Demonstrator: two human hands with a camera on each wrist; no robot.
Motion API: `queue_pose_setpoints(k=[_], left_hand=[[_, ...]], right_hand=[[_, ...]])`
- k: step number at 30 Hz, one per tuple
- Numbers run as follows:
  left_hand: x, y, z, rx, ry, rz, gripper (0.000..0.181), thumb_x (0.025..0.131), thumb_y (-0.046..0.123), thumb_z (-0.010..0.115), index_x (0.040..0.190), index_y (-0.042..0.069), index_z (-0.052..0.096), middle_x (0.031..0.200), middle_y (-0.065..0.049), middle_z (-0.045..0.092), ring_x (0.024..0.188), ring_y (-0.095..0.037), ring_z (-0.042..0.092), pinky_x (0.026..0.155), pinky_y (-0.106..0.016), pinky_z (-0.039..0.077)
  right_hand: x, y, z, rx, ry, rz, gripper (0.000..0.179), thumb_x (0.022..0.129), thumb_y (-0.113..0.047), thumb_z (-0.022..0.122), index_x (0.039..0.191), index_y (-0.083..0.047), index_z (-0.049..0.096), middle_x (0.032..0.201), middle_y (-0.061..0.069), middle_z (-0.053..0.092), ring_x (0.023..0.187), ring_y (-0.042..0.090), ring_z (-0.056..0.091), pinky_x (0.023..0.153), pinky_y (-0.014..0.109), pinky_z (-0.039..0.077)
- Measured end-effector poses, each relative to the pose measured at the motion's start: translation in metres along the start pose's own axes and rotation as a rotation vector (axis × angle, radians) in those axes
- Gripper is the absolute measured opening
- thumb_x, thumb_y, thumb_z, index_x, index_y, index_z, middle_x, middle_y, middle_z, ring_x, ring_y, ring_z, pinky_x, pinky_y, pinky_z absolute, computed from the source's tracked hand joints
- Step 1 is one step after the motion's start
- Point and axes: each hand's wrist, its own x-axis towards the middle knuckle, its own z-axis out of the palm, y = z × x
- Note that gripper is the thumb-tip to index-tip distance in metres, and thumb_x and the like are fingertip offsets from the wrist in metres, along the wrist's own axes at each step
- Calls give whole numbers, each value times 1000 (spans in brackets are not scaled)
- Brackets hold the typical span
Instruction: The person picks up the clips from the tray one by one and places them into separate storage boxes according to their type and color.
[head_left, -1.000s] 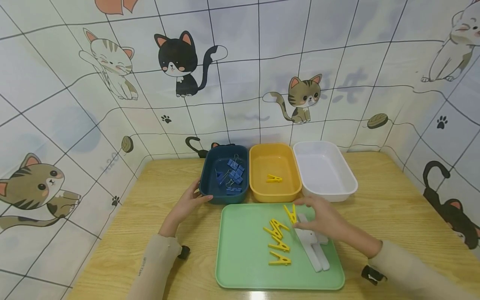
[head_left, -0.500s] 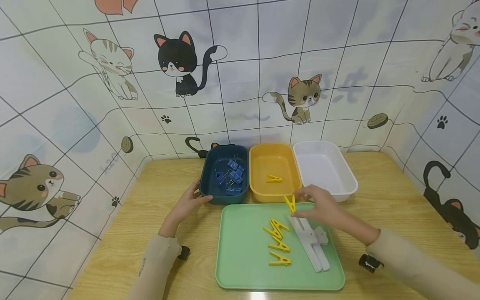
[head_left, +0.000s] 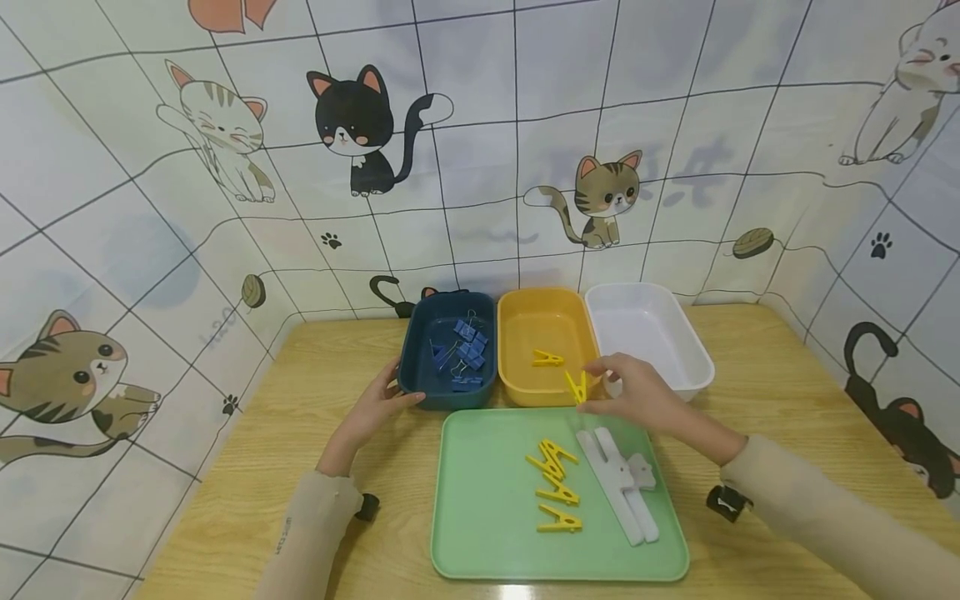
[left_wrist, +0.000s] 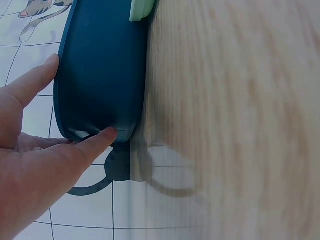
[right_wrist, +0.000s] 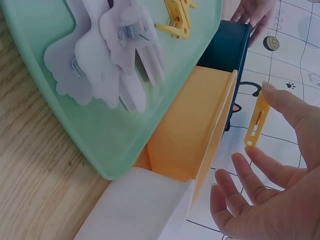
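My right hand [head_left: 637,392] pinches a yellow clothespin [head_left: 576,387] between thumb and fingertip, above the front edge of the yellow bin [head_left: 525,312]. In the right wrist view the clothespin [right_wrist: 257,120] appears edge-on, with the other fingers [right_wrist: 245,175] spread below it. Inside the yellow bin lies another clothespin [head_left: 548,358]. My left hand [head_left: 372,410] rests against the near left corner of the dark blue bin [head_left: 414,342], fingers and thumb mostly straight. Blue binder clips [head_left: 471,346] fill part of that bin. Several yellow clothespins [head_left: 557,493] lie on the green tray [head_left: 480,525].
Long white plastic spring clips [head_left: 618,475] overlap on the tray's right side. A white bin [head_left: 645,325] stands right of the yellow one. The three bins line the back of the wooden table [head_left: 757,367], close to a cat-patterned backdrop [head_left: 480,167].
My right hand has carried the clothespin up and away from the tray, from above the white clips to the yellow bin's front edge. The left hand stays on the blue bin.
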Motion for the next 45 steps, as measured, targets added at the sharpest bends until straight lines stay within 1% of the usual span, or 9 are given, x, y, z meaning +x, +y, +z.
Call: queue_pose_setpoints(k=[5, 8, 12, 16, 21, 28, 37, 45], left_hand=[[-1, -1, 0, -4, -2, 2, 89, 103, 22, 71, 171, 15, 14, 174, -21, 16, 157, -51, 24, 122, -64, 33], [-1, 0, 0, -5, 0, 5, 88, 103, 22, 70, 171, 15, 14, 174, -21, 16, 157, -51, 25, 122, -64, 33], [-1, 1, 0, -8, 0, 5, 88, 104, 21, 70, 171, 15, 13, 175, -21, 16, 157, -50, 25, 122, -64, 33], [-1, 1, 0, -12, -3, 2, 88, 104, 20, 69, 171, 15, 13, 175, -21, 15, 157, -50, 24, 122, -64, 34], [-1, 1, 0, -9, -7, 4, 87, 104, 20, 69, 171, 14, 13, 174, -22, 15, 157, -51, 24, 122, -64, 33], [-1, 0, -1, 10, -17, 17, 90, 104, 23, 70, 170, 11, 11, 174, -25, 14, 157, -53, 23, 122, -65, 31], [0, -1, -1, -1, -10, -3, 90, 103, 23, 70, 171, 15, 12, 175, -21, 14, 158, -50, 24, 123, -64, 31], [0, -2, -2, 5, -11, 3, 89, 104, 24, 70, 171, 15, 12, 175, -21, 14, 158, -51, 22, 123, -65, 31]], right_hand=[[6, 1, -3, -6, -1, 10, 61, 81, -24, 92, 127, 7, 69, 121, 23, 72, 105, 42, 65, 87, 50, 59], [10, 2, -5, 5, -13, 39, 63, 81, -27, 93, 129, 7, 68, 121, 24, 71, 106, 42, 64, 85, 47, 58], [14, 2, -9, 28, -48, 86, 68, 82, -30, 92, 133, 6, 65, 126, 25, 69, 111, 42, 62, 87, 49, 58], [18, 2, -10, 28, -74, 121, 68, 85, -31, 90, 137, 5, 64, 129, 25, 67, 113, 40, 61, 91, 50, 57], [23, 4, -11, 8, -82, 129, 68, 86, -32, 89, 137, 5, 63, 129, 25, 67, 110, 38, 62, 91, 50, 57], [30, 4, -14, -17, -75, 131, 66, 87, -28, 88, 135, 7, 63, 126, 27, 68, 107, 39, 64, 93, 52, 57], [39, 7, -16, -38, -85, 119, 66, 87, -29, 88, 135, 9, 62, 123, 28, 69, 106, 41, 65, 93, 53, 57], [47, 9, -19, -32, -110, 143, 68, 89, -30, 85, 137, 10, 60, 124, 27, 68, 109, 42, 65, 92, 51, 58]])
